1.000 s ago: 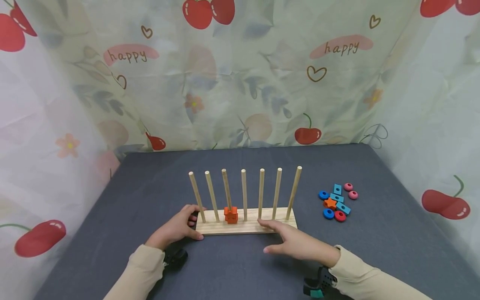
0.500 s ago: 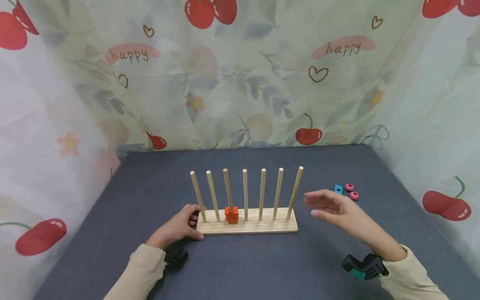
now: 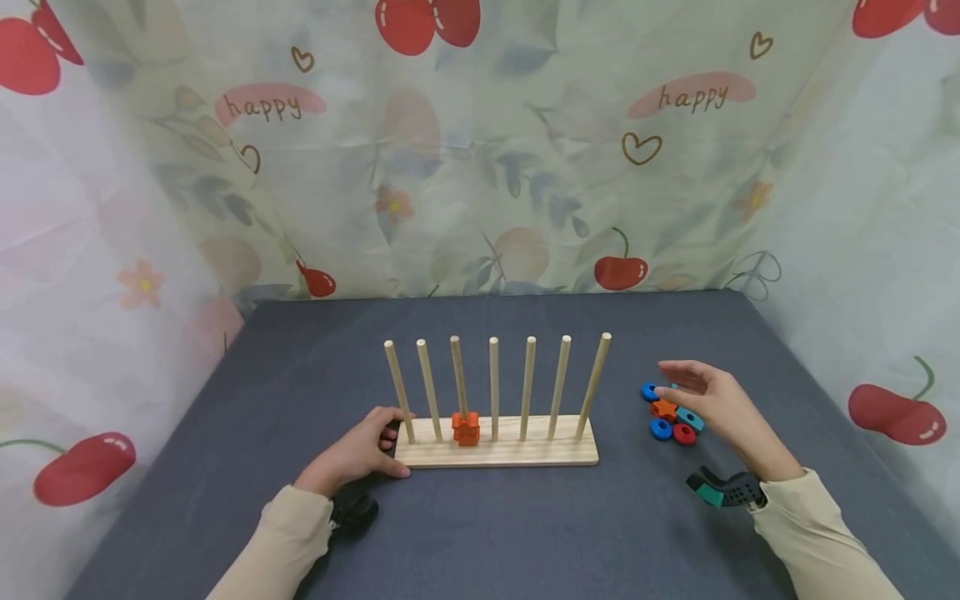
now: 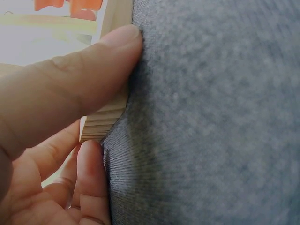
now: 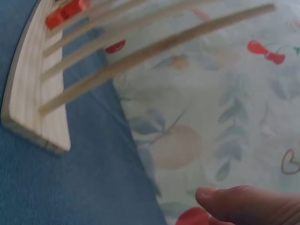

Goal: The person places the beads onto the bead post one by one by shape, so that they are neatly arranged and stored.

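Note:
A wooden peg board (image 3: 510, 454) with several upright pegs stands mid-table in the head view. Orange star beads (image 3: 466, 430) are stacked at the foot of its third peg from the left. My left hand (image 3: 356, 454) grips the board's left end, its thumb (image 4: 108, 51) along the front edge and its fingers at the end face. Over the loose beads at the right is my right hand (image 3: 712, 404), fingers loosely bent and apart, nothing visibly held. Below it lie an orange star bead (image 3: 663, 410), a teal rectangular bead (image 3: 690, 418), blue rings (image 3: 661, 429) and a red ring (image 3: 684, 434). The hand hides the beads behind it.
Dark grey cloth (image 3: 495, 542) covers the table. A patterned curtain (image 3: 465, 167) hangs along the back and both sides. A dark device (image 3: 727, 487) is strapped at my right wrist, and another (image 3: 354, 512) at the left.
My right hand has left the board's front and moved right, over the loose beads. My left hand keeps its hold on the board's end.

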Demonstrator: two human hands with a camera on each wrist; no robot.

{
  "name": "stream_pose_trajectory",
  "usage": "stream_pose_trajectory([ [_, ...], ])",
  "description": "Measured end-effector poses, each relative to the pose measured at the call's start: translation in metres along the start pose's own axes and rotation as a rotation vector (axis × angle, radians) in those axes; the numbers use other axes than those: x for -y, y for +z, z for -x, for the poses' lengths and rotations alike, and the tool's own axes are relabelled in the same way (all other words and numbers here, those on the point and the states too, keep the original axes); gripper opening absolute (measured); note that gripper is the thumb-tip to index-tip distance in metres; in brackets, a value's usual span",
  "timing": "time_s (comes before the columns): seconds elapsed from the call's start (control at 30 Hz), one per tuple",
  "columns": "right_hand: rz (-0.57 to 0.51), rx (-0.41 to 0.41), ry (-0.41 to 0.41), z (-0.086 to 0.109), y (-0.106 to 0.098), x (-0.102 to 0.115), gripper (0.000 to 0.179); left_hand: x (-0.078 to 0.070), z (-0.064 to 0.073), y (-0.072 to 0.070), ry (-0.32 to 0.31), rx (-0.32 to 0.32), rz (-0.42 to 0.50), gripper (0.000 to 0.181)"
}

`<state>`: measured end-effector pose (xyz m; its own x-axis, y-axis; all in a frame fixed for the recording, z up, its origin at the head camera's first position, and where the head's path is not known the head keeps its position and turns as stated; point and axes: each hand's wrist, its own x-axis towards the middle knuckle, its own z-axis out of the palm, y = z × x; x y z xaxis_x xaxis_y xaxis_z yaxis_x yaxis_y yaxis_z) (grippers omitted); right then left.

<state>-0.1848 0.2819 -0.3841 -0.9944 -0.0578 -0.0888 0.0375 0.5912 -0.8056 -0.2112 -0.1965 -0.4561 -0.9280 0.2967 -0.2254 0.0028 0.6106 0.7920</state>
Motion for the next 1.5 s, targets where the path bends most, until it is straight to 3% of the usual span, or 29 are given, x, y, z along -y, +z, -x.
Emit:
stream_pose_trajectory([
  [0.17, 0.057, 0.036, 0.031, -0.013, 0.001, -0.02, 0.074, 0.0, -0.001, 0.001, -0.001, 0.004, 0.003, 0.078],
  [0.33, 0.173, 0.037, 0.034, -0.02, -0.001, -0.037, 0.065, 0.0, 0.0, 0.0, 0.0, 0.001, -0.001, 0.079],
  [0.53, 0.233, 0.051, 0.032, -0.024, -0.002, -0.049, 0.061, 0.0, 0.0, -0.001, 0.015, 0.001, 0.0, 0.079],
  [0.77, 0.296, 0.047, -0.012, -0.027, 0.001, -0.053, 0.05, 0.001, 0.0, -0.001, 0.003, -0.004, -0.001, 0.078],
  [1.0, 0.327, 0.031, -0.007, -0.028, 0.002, -0.054, 0.044, 0.001, -0.001, -0.001, -0.002, -0.002, 0.001, 0.078],
  [1.5, 0.398, 0.017, -0.033, -0.035, 0.003, -0.054, 0.044, 0.001, 0.0, 0.0, -0.013, -0.006, 0.013, 0.078],
])
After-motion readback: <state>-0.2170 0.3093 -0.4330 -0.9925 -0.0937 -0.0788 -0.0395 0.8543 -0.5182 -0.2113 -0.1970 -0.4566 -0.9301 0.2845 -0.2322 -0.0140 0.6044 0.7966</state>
